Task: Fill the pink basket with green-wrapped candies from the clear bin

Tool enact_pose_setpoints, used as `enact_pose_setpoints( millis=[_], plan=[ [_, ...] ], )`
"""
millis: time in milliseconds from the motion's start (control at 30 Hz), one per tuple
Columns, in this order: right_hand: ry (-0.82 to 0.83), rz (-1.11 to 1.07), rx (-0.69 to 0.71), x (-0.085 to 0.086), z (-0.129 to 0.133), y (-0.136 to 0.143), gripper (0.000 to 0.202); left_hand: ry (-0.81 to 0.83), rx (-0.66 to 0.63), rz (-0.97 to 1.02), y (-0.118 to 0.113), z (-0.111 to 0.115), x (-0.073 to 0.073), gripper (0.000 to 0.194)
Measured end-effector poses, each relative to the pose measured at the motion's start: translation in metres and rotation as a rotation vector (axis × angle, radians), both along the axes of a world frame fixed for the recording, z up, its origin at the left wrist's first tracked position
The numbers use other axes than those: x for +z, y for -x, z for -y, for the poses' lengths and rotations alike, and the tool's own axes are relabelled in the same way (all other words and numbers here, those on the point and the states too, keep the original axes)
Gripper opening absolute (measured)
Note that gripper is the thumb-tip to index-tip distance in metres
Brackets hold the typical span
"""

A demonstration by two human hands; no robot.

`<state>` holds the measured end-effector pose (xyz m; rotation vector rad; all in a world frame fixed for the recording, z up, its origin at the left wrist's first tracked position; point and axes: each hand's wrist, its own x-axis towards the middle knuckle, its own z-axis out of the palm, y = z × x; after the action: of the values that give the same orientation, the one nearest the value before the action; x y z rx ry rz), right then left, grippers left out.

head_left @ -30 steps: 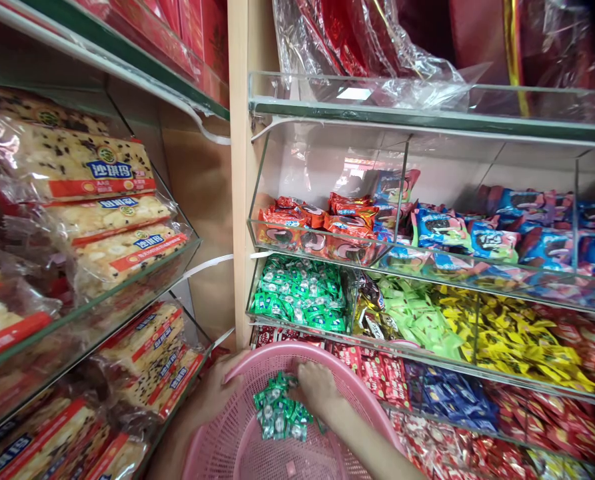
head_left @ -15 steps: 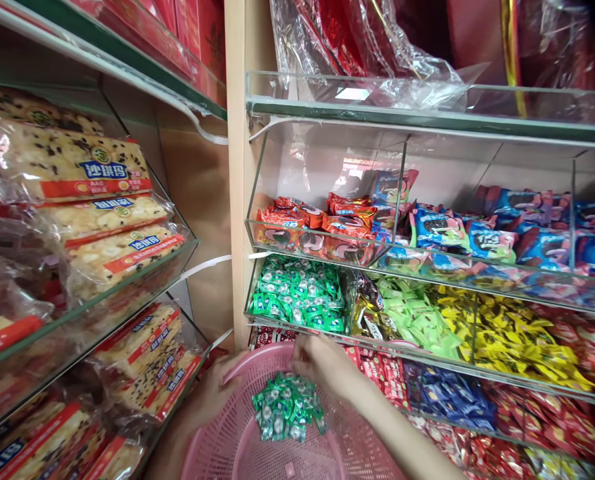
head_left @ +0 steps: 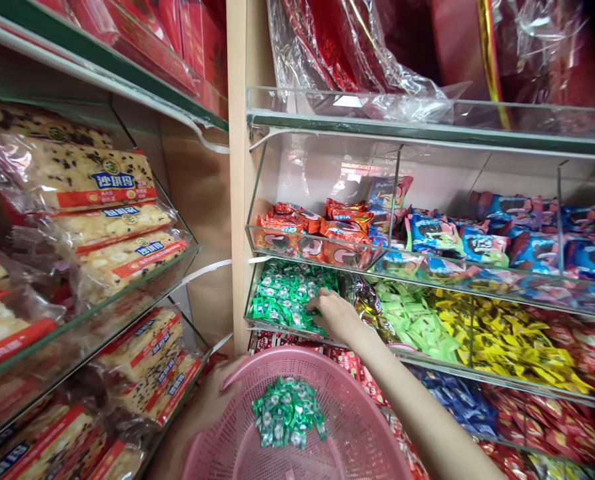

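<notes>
My left hand [head_left: 216,393] grips the left rim of a pink plastic basket [head_left: 372,407]; its fingertips are partly hidden by the rim. Inside the basket lies a small heap of green-wrapped candies [head_left: 288,412]. Beyond the basket, my right hand [head_left: 336,315] is over the right part of a clear shelf bin, its slightly bent fingers touching the green-wrapped candies [head_left: 284,290] there. The fingers look parted, and no candy shows between them.
Right of the green candies sit light green [head_left: 417,320] and yellow candies [head_left: 507,337]. Red [head_left: 290,220] and blue cookie packs [head_left: 432,233] fill the bin above. Packaged pastries [head_left: 112,177] line the left shelves. A wooden post [head_left: 238,173] divides the two sides.
My right hand has moved from above the basket up and forward to the green candies in the bin. My left hand stays on the basket rim.
</notes>
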<state>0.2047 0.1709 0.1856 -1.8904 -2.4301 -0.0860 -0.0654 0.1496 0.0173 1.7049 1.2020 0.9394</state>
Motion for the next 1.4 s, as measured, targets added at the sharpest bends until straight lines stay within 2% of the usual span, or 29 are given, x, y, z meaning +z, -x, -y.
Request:
enact_pose_setpoints(
  millis=[200,333,467,533,600,733,800,933,1167,1267,1400],
  plan=[
    [-0.042,-0.016,0.021,0.003,0.006,-0.001,0.024,-0.046,-0.018,-0.045,0.0,-0.003,-0.004,0.047],
    [-0.129,-0.073,0.094,0.003,0.015,-0.002,0.02,-0.029,-0.014,-0.03,0.001,-0.004,-0.007,0.048],
    [-0.16,-0.229,0.215,-0.005,0.03,-0.002,0.02,0.009,-0.007,-0.021,0.002,-0.003,-0.007,0.049],
    [-0.108,-0.324,0.3,-0.015,0.04,0.0,0.022,0.003,-0.006,-0.032,0.001,-0.003,-0.007,0.049],
    [0.009,-0.361,0.333,-0.03,0.048,0.004,0.023,-0.017,-0.003,-0.053,0.001,-0.003,-0.006,0.048],
    [0.274,-0.197,0.21,-0.065,0.054,0.014,0.023,-0.03,-0.018,-0.09,0.0,-0.002,-0.003,0.048],
    [0.357,-0.093,0.131,-0.079,0.052,0.018,0.025,-0.035,-0.03,-0.094,0.0,-0.001,-0.001,0.048],
    [0.373,-0.034,0.051,-0.094,0.045,0.018,0.025,-0.038,-0.022,-0.085,-0.001,0.0,0.001,0.048],
    [0.275,-0.216,0.102,-0.113,0.045,0.013,0.029,-0.039,-0.02,-0.097,0.001,-0.001,-0.001,0.048],
    [0.222,-0.264,0.139,-0.11,0.05,0.015,0.032,-0.033,-0.02,-0.101,0.001,0.0,0.001,0.048],
    [0.122,-0.302,0.191,-0.079,0.059,0.023,0.022,-0.015,-0.009,-0.099,0.0,0.001,0.003,0.048]
  ],
)
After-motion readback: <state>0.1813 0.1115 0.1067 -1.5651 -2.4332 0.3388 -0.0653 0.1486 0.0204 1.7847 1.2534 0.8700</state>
